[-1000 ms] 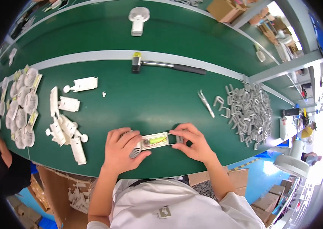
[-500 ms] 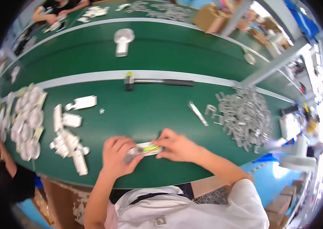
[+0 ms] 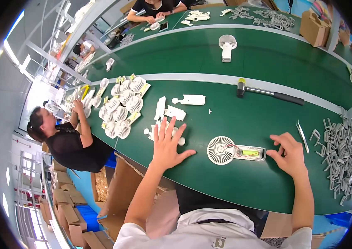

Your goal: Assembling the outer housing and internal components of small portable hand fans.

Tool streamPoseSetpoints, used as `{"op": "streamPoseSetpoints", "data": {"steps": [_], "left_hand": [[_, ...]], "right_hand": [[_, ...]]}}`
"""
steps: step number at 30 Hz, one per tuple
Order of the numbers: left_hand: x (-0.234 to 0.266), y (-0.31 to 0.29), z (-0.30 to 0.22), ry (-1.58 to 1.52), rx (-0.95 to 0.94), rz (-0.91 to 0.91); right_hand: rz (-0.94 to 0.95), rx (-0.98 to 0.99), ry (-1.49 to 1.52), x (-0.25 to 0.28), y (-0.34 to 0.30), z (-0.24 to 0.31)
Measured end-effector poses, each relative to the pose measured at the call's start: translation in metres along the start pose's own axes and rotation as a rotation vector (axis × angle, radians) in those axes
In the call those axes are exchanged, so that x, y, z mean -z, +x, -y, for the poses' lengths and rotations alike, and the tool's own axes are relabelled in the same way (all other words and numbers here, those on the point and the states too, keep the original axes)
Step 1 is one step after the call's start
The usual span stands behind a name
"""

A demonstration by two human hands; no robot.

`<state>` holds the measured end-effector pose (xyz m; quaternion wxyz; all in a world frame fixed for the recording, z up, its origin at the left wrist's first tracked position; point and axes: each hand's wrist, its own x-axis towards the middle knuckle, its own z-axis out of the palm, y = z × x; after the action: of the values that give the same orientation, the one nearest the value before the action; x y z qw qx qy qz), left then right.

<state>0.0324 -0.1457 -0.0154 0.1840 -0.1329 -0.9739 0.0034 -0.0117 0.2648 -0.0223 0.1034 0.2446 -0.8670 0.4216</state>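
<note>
A white handheld fan (image 3: 217, 157) lies on the green table with its round grille to the left. Its opened handle shows a yellow-green battery (image 3: 250, 152) and thin red wires, with a grey loop piece (image 3: 263, 154) at the right end. My left hand (image 3: 164, 146) is spread, fingers reaching over a pile of white plastic handle covers (image 3: 176, 112) and partly hiding it. Close to the grey loop, my right hand (image 3: 291, 155) has its thumb and forefinger apart and nothing between them. Whether the thumb tip touches the loop, I cannot tell.
Several fan bodies (image 3: 120, 113) are heaped at left, beside a seated co-worker (image 3: 70, 137). A hammer (image 3: 269, 92) lies along the rail, tweezers (image 3: 302, 136) and grey loop pieces (image 3: 342, 155) at right. Another fan (image 3: 226, 47) is on the far belt.
Both hands have let go of the fan, which now lies on the table. My left hand has moved left to the white covers. The view has swung left.
</note>
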Motion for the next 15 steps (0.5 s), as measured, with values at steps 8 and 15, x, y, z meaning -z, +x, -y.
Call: {"op": "streamPoseSetpoints", "data": {"steps": [8, 15], "left_hand": [[-0.019, 0.052, 0.088, -0.011, -0.094, -0.098], [-0.054, 0.146, 0.052, -0.299, -0.301, 0.171]], "right_hand": [[0.036, 0.076, -0.018, -0.004, -0.003, 0.001], [0.011, 0.144, -0.052, -0.005, -0.001, 0.001]]}}
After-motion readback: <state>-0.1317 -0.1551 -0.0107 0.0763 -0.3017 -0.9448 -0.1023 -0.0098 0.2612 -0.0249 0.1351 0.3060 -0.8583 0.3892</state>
